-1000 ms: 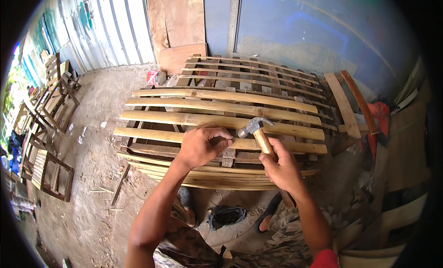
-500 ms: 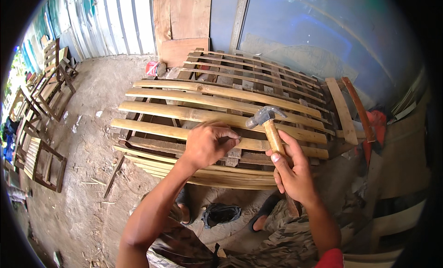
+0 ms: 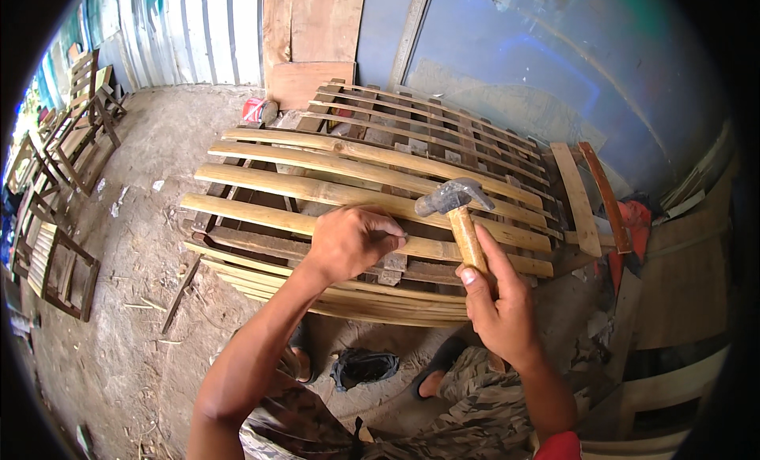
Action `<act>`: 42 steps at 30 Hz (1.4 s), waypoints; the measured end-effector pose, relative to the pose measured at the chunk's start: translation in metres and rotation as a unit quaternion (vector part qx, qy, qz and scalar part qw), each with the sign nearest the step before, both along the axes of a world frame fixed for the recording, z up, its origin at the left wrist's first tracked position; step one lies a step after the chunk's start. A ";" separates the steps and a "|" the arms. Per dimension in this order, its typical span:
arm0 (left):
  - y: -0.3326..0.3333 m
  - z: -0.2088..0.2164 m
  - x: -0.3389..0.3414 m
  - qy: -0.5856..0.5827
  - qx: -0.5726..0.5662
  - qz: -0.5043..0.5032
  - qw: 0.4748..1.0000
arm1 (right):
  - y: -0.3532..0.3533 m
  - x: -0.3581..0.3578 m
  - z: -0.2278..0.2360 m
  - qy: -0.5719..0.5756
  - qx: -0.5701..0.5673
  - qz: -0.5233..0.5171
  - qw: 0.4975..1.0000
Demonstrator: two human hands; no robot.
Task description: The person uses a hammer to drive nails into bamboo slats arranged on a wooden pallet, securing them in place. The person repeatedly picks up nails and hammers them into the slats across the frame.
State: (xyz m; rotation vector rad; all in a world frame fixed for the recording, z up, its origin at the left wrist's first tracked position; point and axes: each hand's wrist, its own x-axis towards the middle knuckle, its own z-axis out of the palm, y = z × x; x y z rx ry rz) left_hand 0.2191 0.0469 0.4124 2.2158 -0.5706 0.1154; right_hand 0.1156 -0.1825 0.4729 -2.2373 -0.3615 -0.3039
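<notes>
Wood and metal: my hammer (image 3: 454, 198) is now hanging farther from my left hand (image 3: 352, 242).
My right hand (image 3: 503, 313) is wrapping its grip round the handle (image 3: 470, 242). My left grip is pinching finger and thumb together at a yellow bamboo strip (image 3: 253, 213); I can't tell what is between them. The hammer's moving off is leaving more room around my fingertips (image 3: 392, 243).

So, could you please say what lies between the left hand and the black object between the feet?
From left hand to black object, the head view shows a dark rail, pale strips and floor.
</notes>
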 end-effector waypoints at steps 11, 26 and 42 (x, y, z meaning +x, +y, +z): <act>0.001 0.000 0.001 -0.003 0.000 0.005 1.000 | 0.006 0.002 0.011 -0.042 -0.027 0.016 0.999; 0.000 0.000 0.003 0.013 -0.002 0.003 1.000 | 0.006 0.004 0.014 -0.041 -0.052 0.017 0.998; 0.003 -0.002 0.006 0.002 0.001 -0.005 1.000 | 0.006 -0.002 0.009 -0.023 -0.059 0.025 0.998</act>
